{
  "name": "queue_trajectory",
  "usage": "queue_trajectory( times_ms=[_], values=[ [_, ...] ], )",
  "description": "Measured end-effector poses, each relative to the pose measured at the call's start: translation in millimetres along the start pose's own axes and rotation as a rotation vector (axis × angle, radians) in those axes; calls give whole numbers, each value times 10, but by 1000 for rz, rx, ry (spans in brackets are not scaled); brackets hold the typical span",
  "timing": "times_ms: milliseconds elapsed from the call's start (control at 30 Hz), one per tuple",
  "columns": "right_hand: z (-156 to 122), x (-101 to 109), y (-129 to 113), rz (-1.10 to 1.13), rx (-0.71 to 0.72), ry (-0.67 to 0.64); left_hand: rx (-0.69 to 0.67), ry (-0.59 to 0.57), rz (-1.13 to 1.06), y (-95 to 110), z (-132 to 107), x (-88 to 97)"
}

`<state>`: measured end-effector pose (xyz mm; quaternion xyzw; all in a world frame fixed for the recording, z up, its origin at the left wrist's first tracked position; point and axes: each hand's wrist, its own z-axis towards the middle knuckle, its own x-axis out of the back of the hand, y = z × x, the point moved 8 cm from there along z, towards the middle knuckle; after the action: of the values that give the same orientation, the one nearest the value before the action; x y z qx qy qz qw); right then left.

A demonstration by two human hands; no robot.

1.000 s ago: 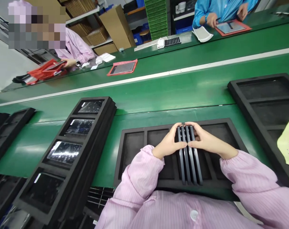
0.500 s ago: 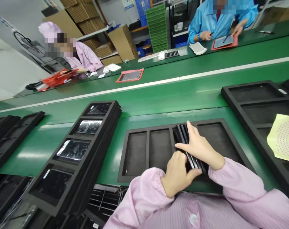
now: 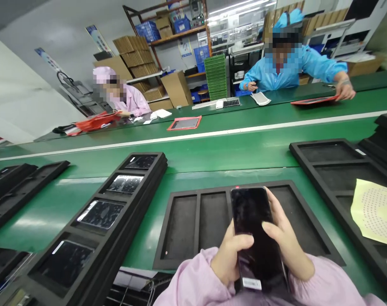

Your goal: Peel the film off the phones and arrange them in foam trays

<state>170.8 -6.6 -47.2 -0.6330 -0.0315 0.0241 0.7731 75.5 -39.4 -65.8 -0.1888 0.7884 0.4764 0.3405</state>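
A black smartphone [image 3: 254, 212] is held face up, its dark screen toward me and a white label near its lower end. My left hand [image 3: 233, 255] grips its left edge, thumb lying on the screen. On the other side my right hand [image 3: 281, 236] wraps the right edge, its thumb also over the glass. Whether more phones lie beneath this one is hidden. Under the hands is a black foam tray [image 3: 182, 225] with several compartments, partly covered by the phone and hands.
To the left, stacked foam trays [image 3: 109, 216] hold several phones. More trays [image 3: 327, 178] stand at the right, with a yellow dotted sheet [image 3: 377, 208] on them. Across the green conveyor [image 3: 212, 151], two co-workers sit, a red-edged sheet [image 3: 184, 123] between them.
The phones held on edge in a stack have been turned, so one screen faces up. My view has tilted upward. The co-worker in blue has moved the red piece to the right.
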Motion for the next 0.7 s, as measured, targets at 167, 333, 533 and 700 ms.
queue_trajectory(
  times_ms=[167,333,533,700],
  values=[
    [-22,141,-323,-295,227,-38,15,-5,4,54,-226,-132],
    [273,186,-844,-549,353,-160,125,-55,142,-31,-308,-201],
    [-32,-76,-1412,-843,884,-224,111,-75,209,-45,-355,-169],
    [-600,-89,-1331,-1041,1089,-506,119,-81,97,-28,-389,-140]
  ],
)
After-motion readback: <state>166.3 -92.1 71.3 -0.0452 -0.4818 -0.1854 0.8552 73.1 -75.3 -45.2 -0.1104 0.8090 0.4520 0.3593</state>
